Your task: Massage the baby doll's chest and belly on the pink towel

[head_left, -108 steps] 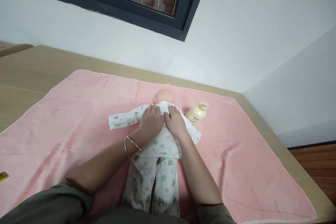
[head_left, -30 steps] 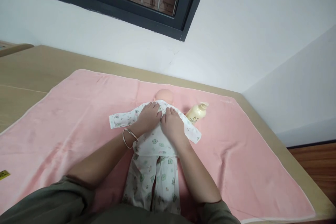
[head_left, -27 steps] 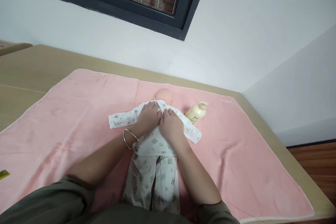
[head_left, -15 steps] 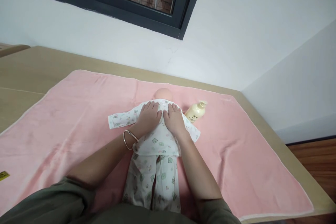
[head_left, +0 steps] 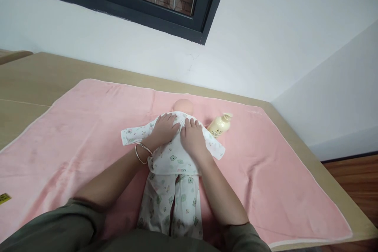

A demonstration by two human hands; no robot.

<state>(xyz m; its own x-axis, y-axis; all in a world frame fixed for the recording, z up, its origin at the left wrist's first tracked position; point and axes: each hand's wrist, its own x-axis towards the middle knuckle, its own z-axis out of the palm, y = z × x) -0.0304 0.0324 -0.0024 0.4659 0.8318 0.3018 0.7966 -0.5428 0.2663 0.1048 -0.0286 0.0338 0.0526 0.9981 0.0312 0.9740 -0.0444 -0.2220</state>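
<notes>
A baby doll (head_left: 183, 106) lies on its back on a pink towel (head_left: 88, 126), dressed in a white printed top and trousers (head_left: 174, 201). My left hand (head_left: 162, 130) lies flat on the doll's chest, fingers apart, a metal bangle on that wrist. Beside it my right hand (head_left: 193, 138) presses flat on the right side of the chest. Both palms rest on the printed cloth and grip nothing. The doll's sleeves stick out to either side; only the top of its head shows past my fingers.
A cream pump bottle (head_left: 219, 125) lies on the towel just right of the doll's head. The towel covers a tan table (head_left: 29, 75) set against a white wall under a dark-framed window (head_left: 165, 12). Wood floor (head_left: 354, 177) shows at the right.
Both hands have stayed on the doll's chest, sliding slightly up and down over the cloth. The view has shifted a little.
</notes>
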